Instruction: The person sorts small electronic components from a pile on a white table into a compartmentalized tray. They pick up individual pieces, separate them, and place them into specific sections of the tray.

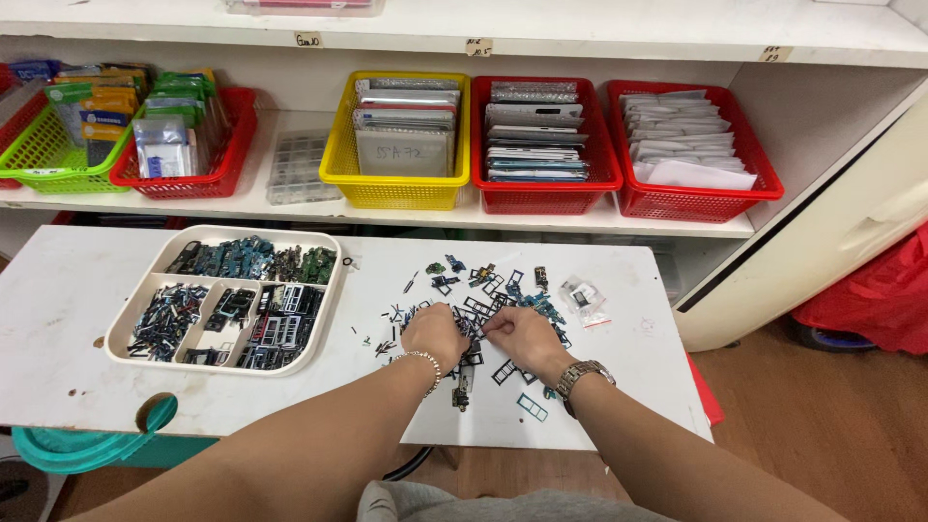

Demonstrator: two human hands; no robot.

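Both my hands rest on a scattered pile of small phone parts [503, 290] on the white table [68, 319]. My left hand [435, 331], with a bead bracelet on the wrist, has its fingers curled down into the pile. Close beside it, my right hand [524, 333], wearing a metal wristwatch, pinches at small dark pieces in the same spot. What exactly sits between the fingers is too small to make out. A cream divided tray [324, 324] with sorted small parts in its compartments lies to the left of my hands.
On the shelf behind the table stand a yellow basket [391, 188], two red baskets [541, 198] [696, 203] of flat packs, and a red [184, 179] and a green basket [43, 159] at left. A small clear bag [583, 298] lies right of the pile. The table has a round hole [155, 411] at front left.
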